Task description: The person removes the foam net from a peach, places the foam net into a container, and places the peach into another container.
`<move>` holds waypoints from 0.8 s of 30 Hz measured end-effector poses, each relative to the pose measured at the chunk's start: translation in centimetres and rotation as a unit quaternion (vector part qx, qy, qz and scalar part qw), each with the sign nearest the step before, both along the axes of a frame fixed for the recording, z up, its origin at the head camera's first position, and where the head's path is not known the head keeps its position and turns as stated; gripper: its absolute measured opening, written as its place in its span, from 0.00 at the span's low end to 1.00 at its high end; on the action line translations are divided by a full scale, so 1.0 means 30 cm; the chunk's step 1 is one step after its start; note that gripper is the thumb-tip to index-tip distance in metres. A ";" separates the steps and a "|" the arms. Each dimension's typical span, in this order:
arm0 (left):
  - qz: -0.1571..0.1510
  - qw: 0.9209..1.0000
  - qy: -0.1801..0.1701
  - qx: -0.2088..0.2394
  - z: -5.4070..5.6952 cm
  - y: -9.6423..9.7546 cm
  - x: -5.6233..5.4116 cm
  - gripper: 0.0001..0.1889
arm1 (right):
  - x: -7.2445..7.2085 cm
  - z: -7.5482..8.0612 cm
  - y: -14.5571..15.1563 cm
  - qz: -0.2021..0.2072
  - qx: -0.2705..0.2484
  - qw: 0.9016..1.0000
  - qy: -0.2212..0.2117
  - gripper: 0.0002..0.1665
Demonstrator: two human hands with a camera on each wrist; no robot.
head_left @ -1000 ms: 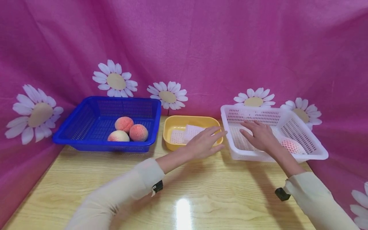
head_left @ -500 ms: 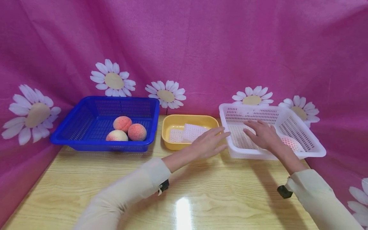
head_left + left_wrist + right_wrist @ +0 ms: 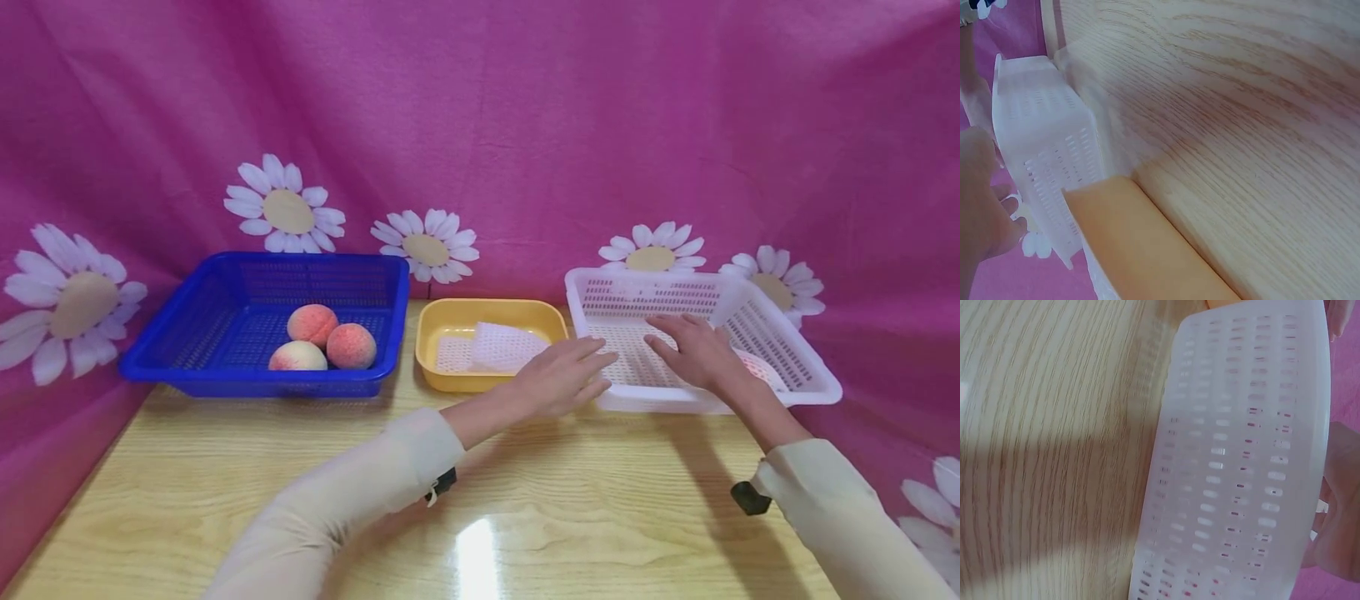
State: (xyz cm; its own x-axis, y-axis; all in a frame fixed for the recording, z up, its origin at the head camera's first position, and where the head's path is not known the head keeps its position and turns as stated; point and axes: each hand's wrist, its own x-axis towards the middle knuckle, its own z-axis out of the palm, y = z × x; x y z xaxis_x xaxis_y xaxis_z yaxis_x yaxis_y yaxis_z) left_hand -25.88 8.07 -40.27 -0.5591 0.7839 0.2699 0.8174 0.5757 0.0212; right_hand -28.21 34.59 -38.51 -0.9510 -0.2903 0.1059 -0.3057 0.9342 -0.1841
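My left hand point(image 3: 564, 377) reaches over the front right corner of the yellow tub point(image 3: 457, 382), fingers extended toward the white basket point(image 3: 667, 400). My right hand point(image 3: 699, 353) is over the white basket with its fingers spread. Neither hand holds anything. Inside the white basket, partly covered by my right wrist, lies a peach in a white foam net point(image 3: 763, 371). White foam fruit nets point(image 3: 504, 347) lie in the yellow tub. In the right wrist view the slotted basket wall point(image 3: 1229, 456) fills the middle, with part of my right hand point(image 3: 1341, 506) beyond its rim.
A blue basket point(image 3: 251, 377) stands at the left with three peaches point(image 3: 351, 346) in it. All the containers sit in a row on a wooden table point(image 3: 600, 500). Behind them hangs a pink curtain point(image 3: 480, 125) with daisies.
My left hand has moved a little to the right, toward the white basket. My right hand has shifted slightly right above the basket. The whole head view has drifted slightly.
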 end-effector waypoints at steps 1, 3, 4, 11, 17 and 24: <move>0.000 1.000 0.002 -0.002 -0.001 0.004 -0.001 0.25 | 0.001 0.001 0.003 0.001 0.001 1.000 0.002 0.29; 0.003 1.000 -0.002 -0.007 -0.003 0.011 -0.003 0.25 | 0.004 0.003 0.009 0.003 0.002 1.000 0.006 0.29; 0.003 1.000 -0.003 -0.010 -0.003 0.014 -0.004 0.24 | 0.006 0.003 0.013 0.004 0.003 1.000 0.008 0.29; 0.004 0.999 0.005 -0.047 -0.004 0.035 -0.017 0.25 | 0.007 -0.005 0.046 0.010 0.013 1.000 0.019 0.29; -0.013 0.997 -0.017 -0.069 -0.010 0.040 -0.030 0.24 | 0.002 -0.007 0.086 0.013 0.020 1.000 0.005 0.30; -0.025 0.997 -0.033 -0.062 -0.018 0.046 -0.037 0.23 | 0.008 -0.002 0.144 0.005 0.026 0.999 -0.020 0.32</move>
State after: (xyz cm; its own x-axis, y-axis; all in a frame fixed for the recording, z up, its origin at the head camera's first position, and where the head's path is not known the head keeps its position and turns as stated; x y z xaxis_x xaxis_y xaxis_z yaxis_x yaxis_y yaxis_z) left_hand -26.98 9.46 -40.82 -0.5320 0.8363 0.1326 0.8443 0.5358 0.0076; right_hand -27.97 38.92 -38.57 -0.9512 -0.3041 0.0529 -0.3086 0.9398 -0.1467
